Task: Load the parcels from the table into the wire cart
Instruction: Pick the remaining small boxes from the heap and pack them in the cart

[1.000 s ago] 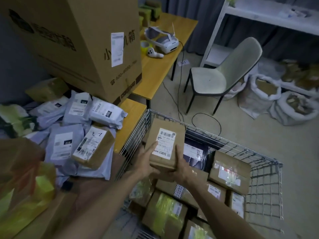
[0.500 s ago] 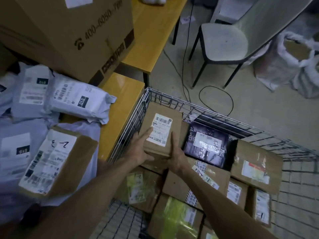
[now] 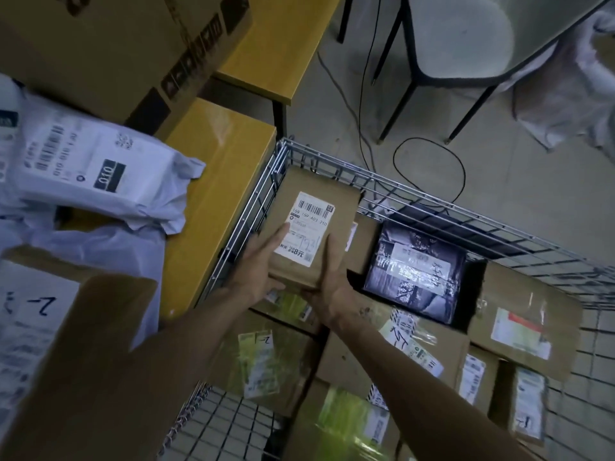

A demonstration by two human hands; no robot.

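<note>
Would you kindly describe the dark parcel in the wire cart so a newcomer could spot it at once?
Start at the wire cart beside the yellow table. Near its far wall, right of the brown box that the left hand and right hand hold, lies the dark parcel. It alone is dark and glossy among brown boxes, with handwriting on its white label.

A chair [image 3: 462, 31] with a pale padded seat and thin dark legs stands at the upper right on a grey floor [image 3: 532, 181]. Near its front legs a black cable [image 3: 424, 138] lies in a single loose loop. A thinner cord [image 3: 360, 104] runs down the floor to the left of the chair. Behind the chair, at the right edge, a crumpled white sack [image 3: 572, 94] rests on the floor. The upper left corner is filled by a large brown cardboard carton [image 3: 100, 44] with dark printed blocks along its lower edge.
</note>
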